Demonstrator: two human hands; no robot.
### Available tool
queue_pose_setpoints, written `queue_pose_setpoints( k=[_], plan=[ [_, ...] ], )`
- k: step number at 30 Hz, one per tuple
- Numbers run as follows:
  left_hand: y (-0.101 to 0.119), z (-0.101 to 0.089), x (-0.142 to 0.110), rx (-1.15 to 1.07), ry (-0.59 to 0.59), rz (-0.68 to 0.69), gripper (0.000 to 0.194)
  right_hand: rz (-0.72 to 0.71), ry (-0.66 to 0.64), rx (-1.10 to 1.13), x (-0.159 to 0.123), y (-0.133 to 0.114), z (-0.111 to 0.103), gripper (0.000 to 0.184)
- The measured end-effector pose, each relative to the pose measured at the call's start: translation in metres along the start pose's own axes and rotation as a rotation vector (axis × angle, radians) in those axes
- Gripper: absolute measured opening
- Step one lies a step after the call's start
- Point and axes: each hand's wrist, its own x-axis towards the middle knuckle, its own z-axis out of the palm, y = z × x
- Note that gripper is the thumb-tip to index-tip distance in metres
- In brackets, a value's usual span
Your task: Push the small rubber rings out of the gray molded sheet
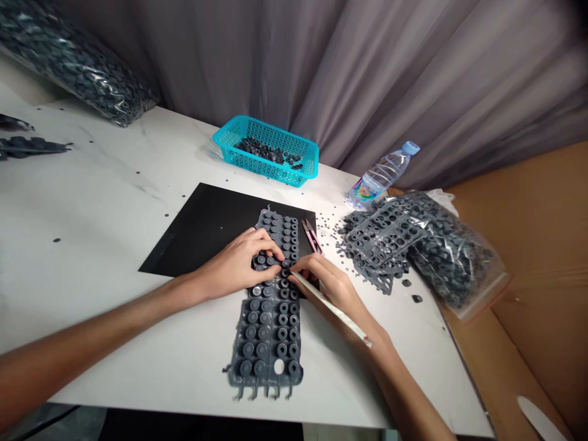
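A long dark grey rubber sheet [271, 318] with rows of round moulded knobs lies over the white table and the right part of a black mat [197, 229]. My left hand [243, 257] rests across the sheet's upper half, thumb and forefinger pinched close at a knob. What sits between those fingertips is too small to make out. My right hand [326, 285] grips a thin white stick-like tool [340, 315], its tip reaching the same knob. Near the sheet's bottom one round hole shows the white table through it. Pink-handled thread snips [312, 237] lie right of the sheet.
A turquoise basket [266, 168] holding small dark rubber parts stands at the back. To the right are a water bottle [379, 177], punched rubber sheets [381, 239] and a filled plastic bag [454, 257]. Another full bag [87, 67] lies back left. Small round scraps dot the table.
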Motion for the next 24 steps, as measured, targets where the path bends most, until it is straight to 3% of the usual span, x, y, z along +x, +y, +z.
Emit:
queue_pose_setpoints(
  k=[9, 18, 21, 24],
  plan=[
    [0.003, 0.000, 0.000, -0.016, 0.006, -0.001, 0.015, 0.024, 0.002, -0.183, 0.001, -0.004, 0.004, 0.024],
    [0.002, 0.001, 0.001, 0.004, 0.012, -0.007, 0.014, -0.120, 0.060, -0.618, -0.001, -0.010, 0.018, 0.022],
    [0.003, 0.001, 0.001, 0.050, -0.018, -0.043, 0.017, -0.001, 0.089, -0.603, -0.002, -0.015, 0.022, 0.024],
    [0.004, 0.000, 0.000, 0.077, -0.038, -0.070, 0.017, 0.234, 0.238, -0.567, -0.002, -0.011, 0.014, 0.031]
  ],
)
